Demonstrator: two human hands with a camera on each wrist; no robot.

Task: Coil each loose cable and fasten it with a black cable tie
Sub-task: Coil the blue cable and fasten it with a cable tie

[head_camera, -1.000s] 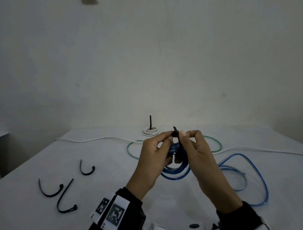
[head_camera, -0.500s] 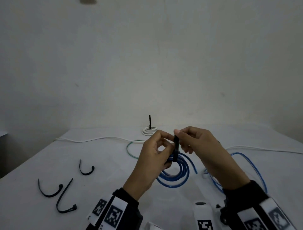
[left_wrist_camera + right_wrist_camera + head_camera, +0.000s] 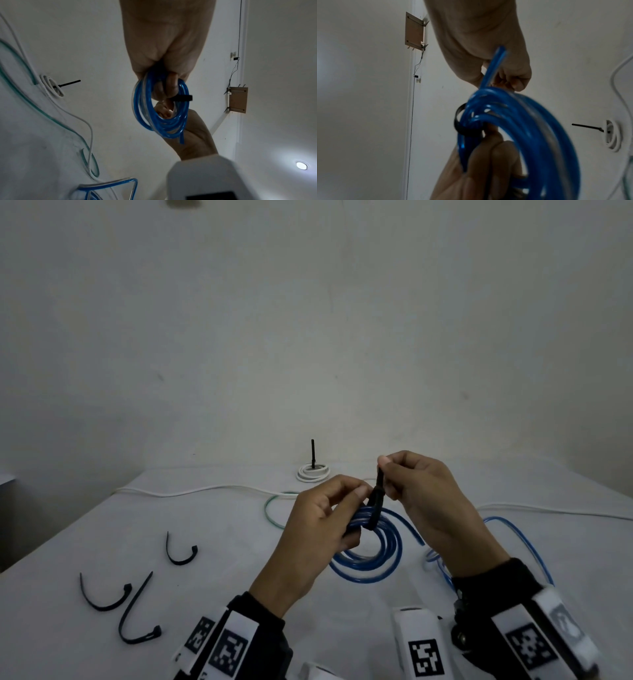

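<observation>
Held above the desk [image 3: 212,525], the blue cable coil [image 3: 370,556] looks light and springy, so the left hand [image 3: 318,529] grips the bunched loops beside the black cable tie [image 3: 376,505]. The right hand [image 3: 424,491] pinches the tie's stiff, thin tail, probably slippery, best held close to its head. Farther back, a white coil [image 3: 312,473] sits already tied.

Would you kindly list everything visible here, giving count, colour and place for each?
blue coil: one, blue, held above the table.
tie on the coil: one, black, around the coil.
spare ties: three, black, table's left.
white coil: one, white, far centre, already tied.
white cable: one, loose across the far table.
green cable: one, loose behind the hands.
table: one, white.
left hand: grips the coil.
right hand: pinches the tie's tail.
</observation>
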